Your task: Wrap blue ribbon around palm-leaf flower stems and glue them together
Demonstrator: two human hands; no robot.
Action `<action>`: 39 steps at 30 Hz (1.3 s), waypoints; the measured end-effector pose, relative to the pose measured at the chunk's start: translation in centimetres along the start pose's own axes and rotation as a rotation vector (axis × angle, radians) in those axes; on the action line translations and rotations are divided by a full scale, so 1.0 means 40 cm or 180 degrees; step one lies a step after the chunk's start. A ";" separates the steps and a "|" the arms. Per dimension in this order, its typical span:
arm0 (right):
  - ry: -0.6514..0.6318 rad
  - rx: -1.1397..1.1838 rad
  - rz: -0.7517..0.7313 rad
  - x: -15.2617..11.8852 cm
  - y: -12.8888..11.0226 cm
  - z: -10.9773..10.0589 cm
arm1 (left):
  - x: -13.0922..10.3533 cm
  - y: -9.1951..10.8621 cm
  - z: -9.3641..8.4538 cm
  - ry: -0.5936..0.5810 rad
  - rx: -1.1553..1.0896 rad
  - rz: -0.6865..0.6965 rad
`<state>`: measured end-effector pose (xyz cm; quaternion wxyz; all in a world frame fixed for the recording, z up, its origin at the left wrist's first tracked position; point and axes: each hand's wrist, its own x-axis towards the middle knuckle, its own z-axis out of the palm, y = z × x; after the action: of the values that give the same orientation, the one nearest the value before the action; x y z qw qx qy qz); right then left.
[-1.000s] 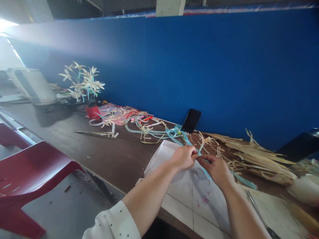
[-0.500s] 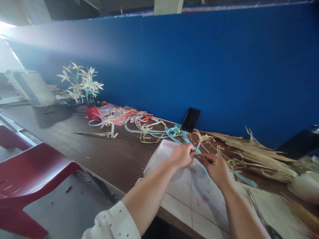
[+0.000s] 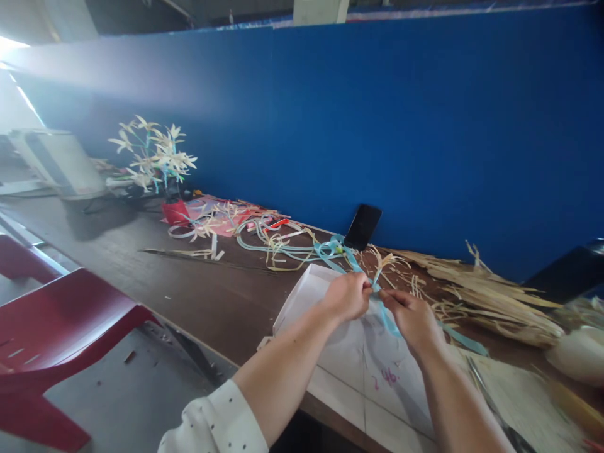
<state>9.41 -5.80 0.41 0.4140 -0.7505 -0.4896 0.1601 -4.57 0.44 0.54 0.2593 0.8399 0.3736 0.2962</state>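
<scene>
My left hand (image 3: 348,296) is closed in a pinch at the stem of a pale craft flower (image 3: 385,259), whose thin petals spread just above my fingers. Close beside it, my right hand (image 3: 411,316) pinches a light blue ribbon (image 3: 389,324), which shows between the two hands and hangs in a loop below them. Both hands are over a white cardboard box (image 3: 340,384) with pink handwriting on it. The exact spot where the fingertips grip is partly hidden.
A black phone (image 3: 363,227) leans on the blue partition (image 3: 425,126). Dried husk strips (image 3: 500,296) lie at right, near scissors (image 3: 491,396). At left are a red pot (image 3: 175,212) of similar flowers (image 3: 165,154) and a red chair (image 3: 70,321). Coiled pale ribbons (image 3: 278,250) lie mid-table.
My right hand has shifted slightly right, away from my left. More blue ribbon shows between the hands and in the loop below. My left hand stays nearly in place.
</scene>
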 end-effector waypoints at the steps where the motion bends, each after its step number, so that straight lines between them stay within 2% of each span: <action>1: 0.0009 -0.0025 -0.0003 -0.002 -0.004 -0.001 | 0.000 -0.001 0.002 0.0018 0.0015 0.0007; 6: 0.0107 -0.0108 -0.0105 -0.010 -0.021 -0.007 | 0.002 -0.008 0.009 0.0075 0.0026 0.0039; 15: 0.0194 -0.0209 -0.0584 -0.001 0.005 0.008 | 0.007 -0.013 0.011 0.0172 0.0004 -0.0222; 20: 0.0046 0.0039 -0.0400 -0.005 -0.002 0.007 | 0.005 -0.004 0.003 0.0290 -0.0131 -0.0347; 24: -0.0041 0.0420 -0.0205 -0.004 0.010 0.005 | 0.007 0.000 0.002 0.0281 -0.0627 -0.0487; 29: -0.0184 0.0709 -0.0028 -0.006 0.022 0.010 | 0.021 -0.012 0.012 0.0028 -0.1769 -0.0832; 33: -0.0159 0.0778 -0.0071 -0.007 0.015 0.011 | 0.027 -0.011 0.008 -0.0015 -0.2491 -0.1116; 39: -0.0124 0.0674 -0.0009 -0.008 0.007 0.006 | 0.023 -0.007 -0.008 -0.0190 -0.2452 -0.1084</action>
<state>9.27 -5.99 0.01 0.4817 -0.6986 -0.4789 0.2249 -4.40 1.39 0.85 0.6103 0.6161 0.3613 0.3427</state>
